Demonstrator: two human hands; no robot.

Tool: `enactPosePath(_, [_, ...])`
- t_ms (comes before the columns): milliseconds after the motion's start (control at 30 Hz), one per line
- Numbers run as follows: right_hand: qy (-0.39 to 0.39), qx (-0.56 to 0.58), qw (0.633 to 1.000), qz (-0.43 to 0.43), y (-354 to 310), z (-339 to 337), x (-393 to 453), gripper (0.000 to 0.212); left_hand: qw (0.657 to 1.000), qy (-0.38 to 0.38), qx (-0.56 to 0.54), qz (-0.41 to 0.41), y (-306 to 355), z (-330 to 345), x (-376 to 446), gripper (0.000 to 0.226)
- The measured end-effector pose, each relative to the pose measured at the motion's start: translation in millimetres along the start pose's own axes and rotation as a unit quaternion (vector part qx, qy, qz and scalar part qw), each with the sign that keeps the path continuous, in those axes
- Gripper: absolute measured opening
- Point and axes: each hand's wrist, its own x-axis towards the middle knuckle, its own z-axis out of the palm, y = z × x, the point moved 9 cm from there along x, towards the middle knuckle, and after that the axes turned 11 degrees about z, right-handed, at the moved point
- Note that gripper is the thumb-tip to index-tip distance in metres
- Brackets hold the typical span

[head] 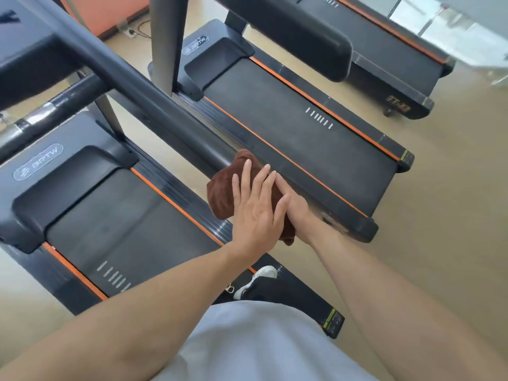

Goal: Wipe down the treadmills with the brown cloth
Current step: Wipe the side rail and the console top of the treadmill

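The brown cloth (pixel 222 188) is bunched over the end of the dark handrail (pixel 165 114) of the nearest treadmill (pixel 110 229). My left hand (pixel 255 210) lies flat on top of the cloth with its fingers straight and spread. My right hand (pixel 299 215) sits just to the right and partly under the left hand, holding the cloth from the side. Most of its fingers are hidden. A fold of cloth hangs below my right wrist. A second treadmill (pixel 288 127) runs parallel beyond the rail.
A third treadmill (pixel 390 59) stands at the top right. Grey uprights (pixel 165 42) rise between the machines. My white sneaker (pixel 261 276) rests on the near treadmill's side rail. Tan floor (pixel 439 215) spreads to the right; a cable and socket (pixel 132 31) lie by the orange wall.
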Motion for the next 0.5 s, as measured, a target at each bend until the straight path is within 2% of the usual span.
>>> enactPosePath(100, [-0.037,0.035,0.996,0.066,27,4,-2,0.073,0.999,-0.029,0.021,-0.001,6,3,-1,0.058])
enactPosePath(200, [-0.05,0.019,0.995,0.083,41,-2,-2,0.084,0.998,-0.055,0.024,0.004,14,9,-1,0.055])
enactPosePath(267, [-0.04,-0.01,0.995,0.093,46,-13,-3,0.084,0.998,-0.063,0.023,0.007,20,13,0,0.052])
enactPosePath(367, [-0.036,-0.07,0.99,0.121,58,-41,2,0.073,0.999,-0.053,0.01,0.008,31,20,7,0.048])
enactPosePath(500, [-0.041,-0.113,0.981,0.152,65,-84,6,0.064,0.999,-0.014,-0.012,-0.042,52,32,24,0.044])
